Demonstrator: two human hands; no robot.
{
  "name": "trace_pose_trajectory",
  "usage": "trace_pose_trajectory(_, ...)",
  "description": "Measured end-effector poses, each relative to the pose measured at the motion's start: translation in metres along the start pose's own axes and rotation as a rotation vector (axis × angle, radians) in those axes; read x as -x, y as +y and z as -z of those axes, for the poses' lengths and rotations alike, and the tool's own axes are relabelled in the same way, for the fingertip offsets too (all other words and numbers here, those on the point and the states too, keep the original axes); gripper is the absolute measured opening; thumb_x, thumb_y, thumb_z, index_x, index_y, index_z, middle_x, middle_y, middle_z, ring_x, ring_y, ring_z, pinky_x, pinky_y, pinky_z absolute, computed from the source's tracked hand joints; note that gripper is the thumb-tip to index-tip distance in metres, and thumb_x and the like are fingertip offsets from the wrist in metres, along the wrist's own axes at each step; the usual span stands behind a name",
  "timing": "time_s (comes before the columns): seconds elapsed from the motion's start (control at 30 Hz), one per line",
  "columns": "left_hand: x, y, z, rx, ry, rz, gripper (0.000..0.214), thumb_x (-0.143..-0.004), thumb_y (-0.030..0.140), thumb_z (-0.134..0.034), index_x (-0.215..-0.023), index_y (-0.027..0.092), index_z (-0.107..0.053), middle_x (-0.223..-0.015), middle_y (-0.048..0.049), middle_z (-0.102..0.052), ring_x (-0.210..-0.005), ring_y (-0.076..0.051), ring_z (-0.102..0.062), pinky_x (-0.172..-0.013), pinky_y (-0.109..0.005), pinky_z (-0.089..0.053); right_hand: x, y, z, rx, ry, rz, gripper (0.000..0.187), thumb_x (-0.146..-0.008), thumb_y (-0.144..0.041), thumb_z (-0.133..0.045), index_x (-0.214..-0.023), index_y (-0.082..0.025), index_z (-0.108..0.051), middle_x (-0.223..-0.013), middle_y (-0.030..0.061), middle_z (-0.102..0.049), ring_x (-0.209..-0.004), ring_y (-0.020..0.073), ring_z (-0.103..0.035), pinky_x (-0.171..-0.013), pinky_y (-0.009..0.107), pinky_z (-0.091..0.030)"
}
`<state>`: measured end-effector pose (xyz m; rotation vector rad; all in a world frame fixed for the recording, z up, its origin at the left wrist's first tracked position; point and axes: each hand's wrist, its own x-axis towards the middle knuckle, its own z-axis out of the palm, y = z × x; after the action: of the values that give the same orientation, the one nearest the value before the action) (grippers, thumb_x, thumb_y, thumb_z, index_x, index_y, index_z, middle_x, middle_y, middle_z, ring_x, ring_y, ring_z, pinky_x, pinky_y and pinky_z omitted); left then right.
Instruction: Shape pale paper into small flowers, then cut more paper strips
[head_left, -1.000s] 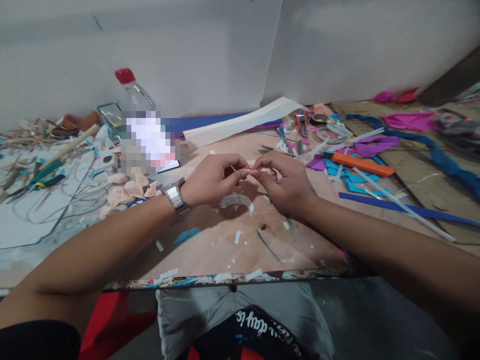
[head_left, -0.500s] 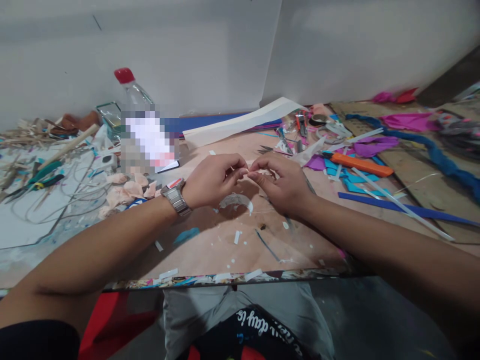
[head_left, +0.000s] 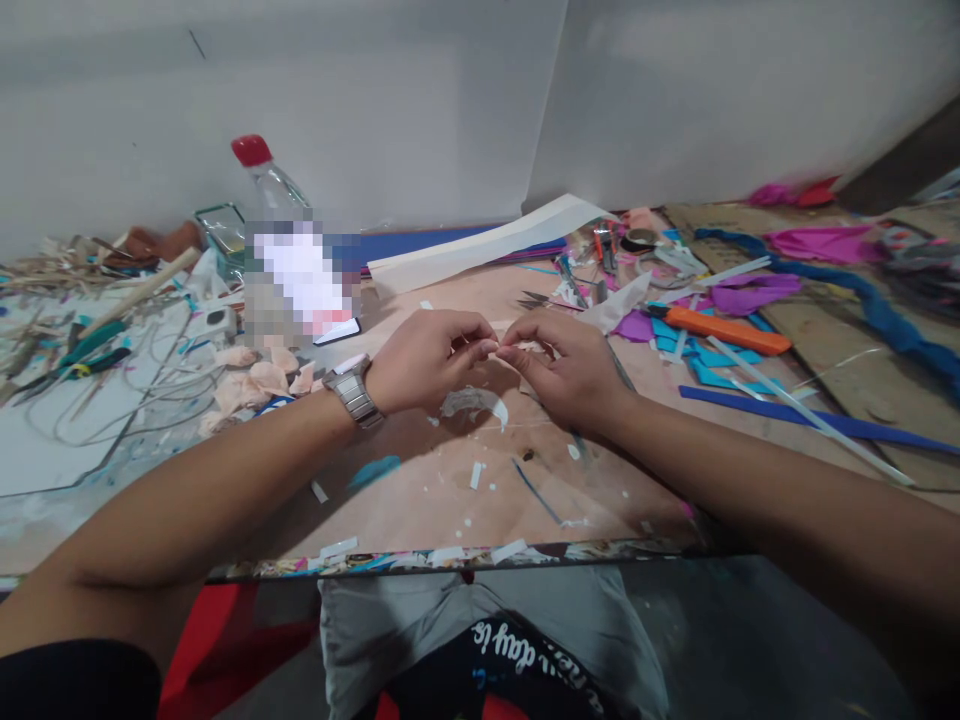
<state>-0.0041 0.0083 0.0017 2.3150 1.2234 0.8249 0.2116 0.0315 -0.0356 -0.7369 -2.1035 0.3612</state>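
Above the middle of the table, my left hand [head_left: 435, 358] and my right hand [head_left: 566, 365] meet at the fingertips. Thumb and forefinger are pinched on each side. Whatever they hold is too small to make out; a pale bit shows by the right fingers. A metal watch [head_left: 357, 394] is on my left wrist. Beneath the hands lies a whitish dried smear [head_left: 476, 403] on the tabletop. Just beyond my right hand are scissors [head_left: 544, 300], their blades pointing left.
On the left are a red-capped bottle [head_left: 277, 185], a lit phone [head_left: 307, 280], peach crumpled pieces [head_left: 262, 385] and green-handled pliers [head_left: 90, 355]. A cream paper strip [head_left: 487, 243] lies at the back. An orange cutter [head_left: 727, 330] and blue strip [head_left: 810, 415] lie right.
Both hands stay pinched together in almost the same place. The whole view has shifted very slightly.
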Motion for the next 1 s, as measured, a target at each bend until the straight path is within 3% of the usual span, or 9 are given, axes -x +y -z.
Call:
trace_pose_trajectory(0.47, -0.0001, 0.0004, -0.001, 0.069, 0.102, 0.013, 0.018, -0.093, 0.033, -0.07, -0.09, 0.017, -0.077, -0.077, -0.0031, -0.077, -0.063, -0.011, -0.062, -0.062, -0.024, -0.044, -0.0006, -0.0025, 0.0002, -0.025, 0.033, -0.009, 0.025, -0.097, -0.047, -0.068, -0.087, -0.023, -0.07, -0.085, 0.0037, -0.074, -0.08, 0.021, -0.067, -0.076, 0.036, -0.05)
trace_pose_trajectory(1.0, -0.0014, -0.0009, -0.0017, 0.335, -0.021, 0.08, 0.025, -0.092, 0.034, -0.07, -0.103, 0.016, -0.083, -0.088, -0.0088, -0.082, -0.072, -0.016, -0.071, -0.064, -0.026, -0.051, -0.0001, -0.0057, -0.0004, -0.02, 0.072, -0.084, 0.026, -0.095, -0.047, -0.071, -0.087, -0.022, -0.073, -0.083, 0.0029, -0.075, -0.076, 0.0198, -0.066, -0.069, 0.034, -0.047)
